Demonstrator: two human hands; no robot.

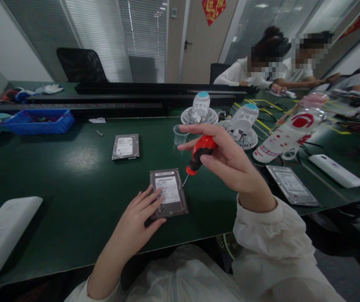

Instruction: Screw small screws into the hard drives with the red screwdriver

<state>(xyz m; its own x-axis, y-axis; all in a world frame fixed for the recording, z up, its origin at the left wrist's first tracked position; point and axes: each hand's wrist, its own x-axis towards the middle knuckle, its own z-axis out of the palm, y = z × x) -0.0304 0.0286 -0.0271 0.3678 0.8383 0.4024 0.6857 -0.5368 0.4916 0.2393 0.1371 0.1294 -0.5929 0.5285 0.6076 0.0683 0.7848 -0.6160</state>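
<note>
A hard drive (169, 191) with a white label lies on the dark green table (73, 176) in front of me. My left hand (138, 218) rests on its near left corner, fingers spread flat on the casing. My right hand (226, 161) grips a screwdriver with a red and black handle (201, 152). Its thin shaft points down to the drive's right edge.
A second hard drive (125, 147) lies farther back, near a small clear cup (180, 135). Two small white fans (200, 110) stand behind. A third drive (291, 184) and white devices (337, 170) lie right. A blue tray (38, 121) sits far left. Other people sit at back right.
</note>
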